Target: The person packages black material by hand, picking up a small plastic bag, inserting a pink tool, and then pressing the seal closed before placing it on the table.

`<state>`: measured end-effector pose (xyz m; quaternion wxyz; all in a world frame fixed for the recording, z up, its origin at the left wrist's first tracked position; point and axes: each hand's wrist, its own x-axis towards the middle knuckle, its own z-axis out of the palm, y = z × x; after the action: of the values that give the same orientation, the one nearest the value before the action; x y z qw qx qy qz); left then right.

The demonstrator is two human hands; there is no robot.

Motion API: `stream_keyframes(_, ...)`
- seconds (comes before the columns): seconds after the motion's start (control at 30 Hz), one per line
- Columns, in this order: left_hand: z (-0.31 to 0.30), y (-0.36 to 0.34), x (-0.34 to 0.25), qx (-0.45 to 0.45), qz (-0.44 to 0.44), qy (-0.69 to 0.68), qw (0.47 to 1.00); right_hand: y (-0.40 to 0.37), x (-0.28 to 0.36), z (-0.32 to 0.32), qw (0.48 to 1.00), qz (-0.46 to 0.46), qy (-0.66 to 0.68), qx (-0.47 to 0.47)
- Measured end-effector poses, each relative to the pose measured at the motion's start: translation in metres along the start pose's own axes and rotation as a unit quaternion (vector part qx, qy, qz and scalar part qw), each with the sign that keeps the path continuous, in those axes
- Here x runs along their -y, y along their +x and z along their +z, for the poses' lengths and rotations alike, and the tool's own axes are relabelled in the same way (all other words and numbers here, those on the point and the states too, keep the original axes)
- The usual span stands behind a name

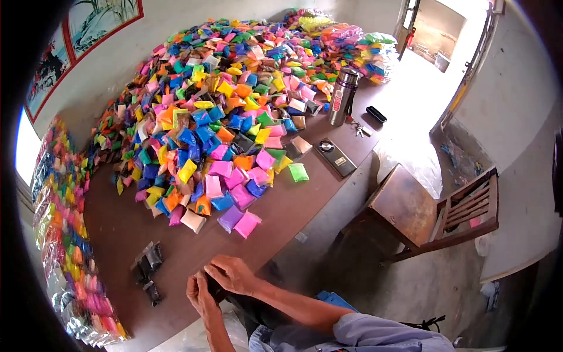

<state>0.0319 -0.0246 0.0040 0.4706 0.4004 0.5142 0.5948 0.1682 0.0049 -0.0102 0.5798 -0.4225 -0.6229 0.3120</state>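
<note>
At the table's near edge, my left hand (202,293) and my right hand (230,274) are close together with bent fingers. Between them is a dark item (216,288), mostly hidden by the fingers, that looks like a black packet. Several black packets (148,263) lie on the brown table (123,223) to the left of my hands. Beyond them rises a large heap of small coloured packets (205,126). A pink packet (247,224) and a purple packet (230,218) lie at the heap's near edge.
On the table's right part stand a metal flask (343,98), keys (359,129), a black case (376,114) and a flat dark box (335,157). A wooden chair (410,202) is to the right. Strips of coloured packets (73,252) line the left side.
</note>
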Motion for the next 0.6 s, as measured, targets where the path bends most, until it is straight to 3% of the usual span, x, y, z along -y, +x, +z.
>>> stream_keyframes(0.23, -0.002, 0.000, 0.002, -0.007, -0.029, -0.021, 0.999, 0.000, 0.002, -0.002, 0.997, 0.070, -0.013, 0.011)
stream_keyframes(0.33, -0.005, 0.001, 0.008, -0.007, -0.025, -0.020, 0.999, 0.001, 0.007, -0.001, 1.000, 0.016, 0.022, -0.005)
stream_keyframes(0.5, -0.002, 0.000, 0.005, -0.005, -0.029, -0.055, 0.998, -0.001, 0.003, 0.001, 1.000, 0.020, -0.005, 0.023)
stream_keyframes(0.6, 0.007, -0.005, -0.006, 0.003, 0.015, 0.114, 0.993, -0.002, 0.001, 0.000, 0.999, 0.046, 0.012, 0.012)
